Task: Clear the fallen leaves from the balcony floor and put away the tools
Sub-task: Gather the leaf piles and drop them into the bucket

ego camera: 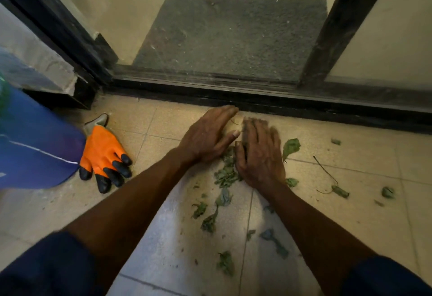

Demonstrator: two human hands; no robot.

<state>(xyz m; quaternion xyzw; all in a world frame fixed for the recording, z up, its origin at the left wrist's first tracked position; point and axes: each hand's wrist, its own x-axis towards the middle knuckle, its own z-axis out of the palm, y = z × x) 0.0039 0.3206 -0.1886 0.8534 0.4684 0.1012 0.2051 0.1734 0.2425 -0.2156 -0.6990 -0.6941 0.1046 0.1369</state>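
Left hand (208, 136) and right hand (259, 155), fingers flat, gripping nothing, corral leaves (225, 174) on the floor (175, 237); scooping likely comes next.

No text, label, brand, number or sign can be read anywhere in view. The blue object (35, 146) at the left edge bears only a thin white line, too blurred to tell whether it belongs to any print.

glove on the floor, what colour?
Orange glove with black fingertips and a grey cuff, clearest in the head view.
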